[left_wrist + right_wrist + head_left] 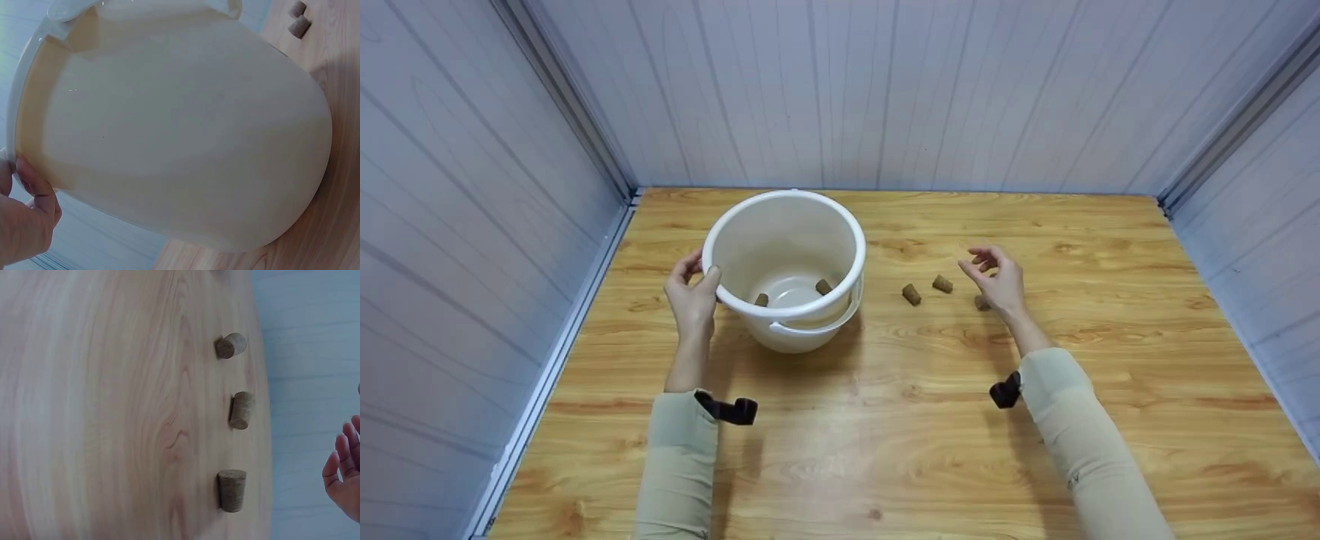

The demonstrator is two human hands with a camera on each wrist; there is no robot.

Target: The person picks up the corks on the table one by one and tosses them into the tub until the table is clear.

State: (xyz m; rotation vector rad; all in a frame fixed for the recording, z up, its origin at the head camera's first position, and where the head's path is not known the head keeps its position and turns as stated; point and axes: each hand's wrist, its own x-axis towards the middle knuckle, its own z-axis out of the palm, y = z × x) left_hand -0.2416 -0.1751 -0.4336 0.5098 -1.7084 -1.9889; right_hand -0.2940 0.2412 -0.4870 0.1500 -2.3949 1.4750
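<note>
A white plastic bucket (pixel 795 339) stands slightly tilted on the wooden table. My left hand (pixel 692 300) grips its rim at the left side, thumb over the edge, and the left wrist view shows fingers (pixel 35 179) under the lip. Inside the bucket lie a cork (pixel 762 300) and another cork (pixel 824 286). To its right, a cork (pixel 911 294), a second cork (pixel 943 283) and a third cork (pixel 982 303) rest on the tabletop, the last partly hidden by my right hand (pixel 997 281). That hand hovers above with loosely bent fingers, holding nothing visible.
The bucket's white handle (pixel 825 327) hangs down at its front right. Pale panelled walls enclose the wooden table (pixel 870 450) at the back (pixel 847 97), left (pixel 457 225) and right. Each wrist carries a black camera mount (pixel 735 411).
</note>
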